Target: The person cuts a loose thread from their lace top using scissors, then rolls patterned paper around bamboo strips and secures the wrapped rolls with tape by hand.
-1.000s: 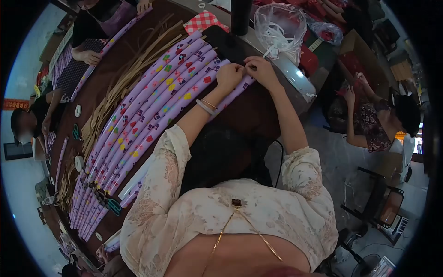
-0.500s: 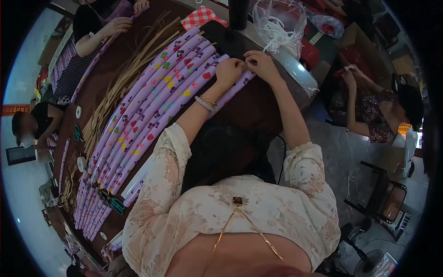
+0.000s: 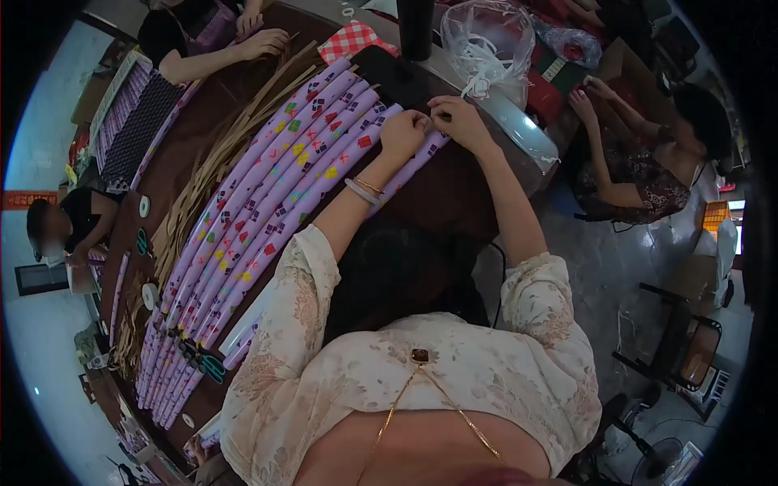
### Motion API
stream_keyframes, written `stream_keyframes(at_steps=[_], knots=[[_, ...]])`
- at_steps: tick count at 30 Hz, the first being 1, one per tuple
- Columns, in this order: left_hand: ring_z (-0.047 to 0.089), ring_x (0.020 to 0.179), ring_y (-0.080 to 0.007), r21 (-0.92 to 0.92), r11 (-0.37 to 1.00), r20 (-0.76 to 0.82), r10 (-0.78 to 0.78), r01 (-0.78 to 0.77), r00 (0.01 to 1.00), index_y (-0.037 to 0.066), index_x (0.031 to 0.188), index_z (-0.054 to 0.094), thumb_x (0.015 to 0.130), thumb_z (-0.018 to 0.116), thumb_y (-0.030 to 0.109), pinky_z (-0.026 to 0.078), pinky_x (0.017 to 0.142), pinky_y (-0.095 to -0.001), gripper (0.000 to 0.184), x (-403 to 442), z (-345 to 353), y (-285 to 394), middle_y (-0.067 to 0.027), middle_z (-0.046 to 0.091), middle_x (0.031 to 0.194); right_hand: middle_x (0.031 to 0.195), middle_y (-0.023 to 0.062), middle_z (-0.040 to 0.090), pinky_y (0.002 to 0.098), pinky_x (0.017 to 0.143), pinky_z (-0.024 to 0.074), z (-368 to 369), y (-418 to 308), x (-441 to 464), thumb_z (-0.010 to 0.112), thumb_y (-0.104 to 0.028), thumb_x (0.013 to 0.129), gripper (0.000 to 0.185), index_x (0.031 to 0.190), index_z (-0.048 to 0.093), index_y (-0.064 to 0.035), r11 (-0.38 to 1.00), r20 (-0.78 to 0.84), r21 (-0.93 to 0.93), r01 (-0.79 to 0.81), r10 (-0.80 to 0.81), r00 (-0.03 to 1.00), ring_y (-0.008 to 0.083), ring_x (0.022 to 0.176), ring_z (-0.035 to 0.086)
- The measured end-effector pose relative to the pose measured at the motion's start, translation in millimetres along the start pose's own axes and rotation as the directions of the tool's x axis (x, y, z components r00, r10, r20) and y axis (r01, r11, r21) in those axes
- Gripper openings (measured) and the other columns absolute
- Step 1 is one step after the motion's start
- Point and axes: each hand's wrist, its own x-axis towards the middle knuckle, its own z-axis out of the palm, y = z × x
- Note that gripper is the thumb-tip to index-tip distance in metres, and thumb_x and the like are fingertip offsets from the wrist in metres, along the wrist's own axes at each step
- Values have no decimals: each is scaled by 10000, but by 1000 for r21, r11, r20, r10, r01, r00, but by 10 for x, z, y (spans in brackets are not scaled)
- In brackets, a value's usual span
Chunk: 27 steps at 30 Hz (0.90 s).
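Note:
At the upper end of a purple patterned roll (image 3: 411, 167), my left hand (image 3: 405, 134) and my right hand (image 3: 458, 121) meet fingertip to fingertip. Both are closed in a pinch, and what they grip is too small to make out. Several more purple rolls (image 3: 267, 190) with coloured prints lie side by side just left of my left hand. Tan strips (image 3: 223, 158) run along the far side of these rolls. Scissors with teal handles (image 3: 212, 368) rest near the rolls' lower part.
A dark tumbler (image 3: 416, 28), a clear bag with white cord (image 3: 486, 57) and a red checked cloth (image 3: 356, 40) are at the back. White tape rolls (image 3: 150, 296) lie at the left. Co-workers (image 3: 640, 154) sit right and left; chairs (image 3: 697, 356) stand at the lower right.
My hands stay nearly in place, still pinched together. The co-worker at the upper left has moved their hands along the table; the one at the right has leaned and raised their hands.

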Motion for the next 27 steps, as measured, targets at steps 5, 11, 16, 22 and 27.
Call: stream_keyframes(at_steps=[5,11,16,22,27], knots=[[624,726,-288,5,1000,10,-4,4,1000,93,844,674,797,574,234,484,649,-386,179,15,18,-30,-119,650,776,1036,90,616,314,750,477,-15,-21,0,617,-85,722,107,793,615,-4,1000,-3,25,4,-4,1000,240,904,590],[621,750,-296,4,1000,25,8,-9,1000,80,866,661,801,573,228,478,672,-395,184,20,34,-48,-132,648,799,1004,109,623,343,809,455,2,-8,-14,624,-100,701,106,705,587,-1,999,-45,42,26,-24,999,274,924,576],[619,748,-301,36,999,25,2,-3,1000,71,863,648,803,576,223,474,661,-401,179,2,17,-11,-136,644,789,1018,122,616,342,828,446,-18,-23,-15,625,-106,697,111,702,590,-1,996,-12,83,-18,19,1000,277,942,570],[620,726,-286,16,999,14,31,-31,999,33,882,642,820,580,208,473,645,-369,196,-7,16,-16,-141,643,791,1040,125,607,333,807,451,-1,2,-23,611,-91,699,99,732,597,1,998,-25,67,12,-10,1000,267,942,574],[617,742,-292,3,1000,28,18,-18,999,52,880,641,817,577,219,472,652,-384,189,-21,6,-12,-135,642,803,1033,118,610,315,773,466,2,32,-22,597,-85,702,111,766,601,5,998,-22,31,46,-46,999,255,921,587]])
